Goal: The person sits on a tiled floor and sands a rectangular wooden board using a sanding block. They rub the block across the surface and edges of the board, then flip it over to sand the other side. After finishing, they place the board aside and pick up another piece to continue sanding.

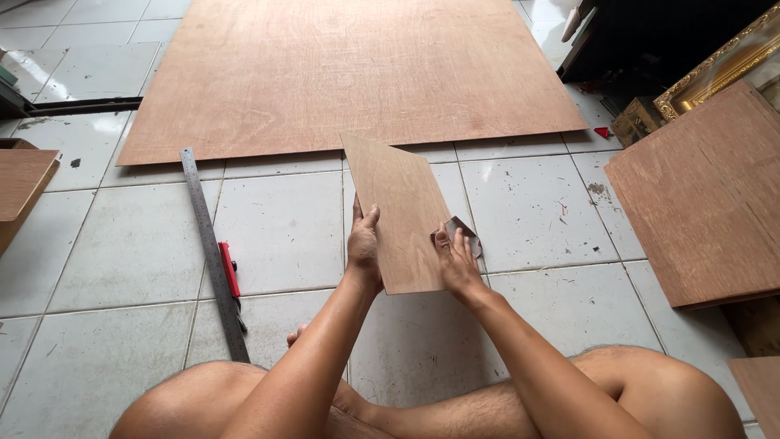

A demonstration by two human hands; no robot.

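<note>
A small rectangular plywood piece (400, 207) is held tilted above the tiled floor, in front of my crossed legs. My left hand (363, 244) grips its left edge, thumb on top. My right hand (457, 258) is at its right edge, pressing a folded piece of grey sandpaper (466, 232) against that edge. Whether the right hand also grips the plywood itself I cannot tell.
A large plywood sheet (349, 69) lies on the floor ahead. A steel ruler (213, 252) and a red utility knife (230, 272) lie to my left. More plywood (703, 199) lies to the right, beside a gilt frame (715, 69) and dark furniture. A wooden piece (20, 183) sits at far left.
</note>
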